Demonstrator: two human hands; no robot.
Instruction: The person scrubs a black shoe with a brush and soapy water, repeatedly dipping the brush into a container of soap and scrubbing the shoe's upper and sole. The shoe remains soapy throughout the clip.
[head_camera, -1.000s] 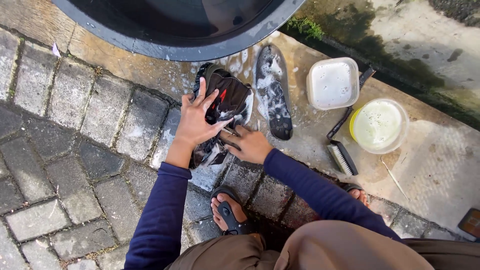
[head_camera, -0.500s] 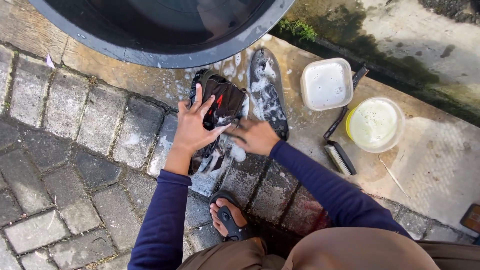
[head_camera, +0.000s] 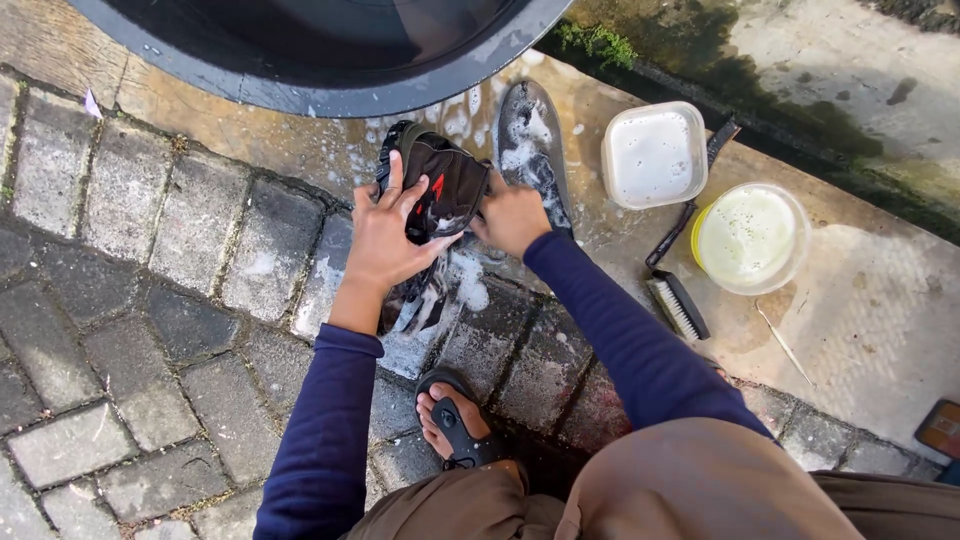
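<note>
We see the dark shoe (head_camera: 432, 195) on wet paving just near the black basin (head_camera: 300, 60). Our left hand (head_camera: 385, 235) lies spread flat over it; our right hand (head_camera: 510, 215) seems curled on its right side. Soapy and soft, it likely slips, so we'd grip the sole edge.

Outdoor washing spot: paving bricks (head_camera: 150, 230), basin (head_camera: 300, 60)

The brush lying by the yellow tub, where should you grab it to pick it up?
Probably by its long black handle, coming from above. The brush lies flat on the wet ground with its bristle head toward the person, and the slim handle points away between the square white container and the yellow tub. The handle's middle lies bare, so fingers could close round it there.
</note>
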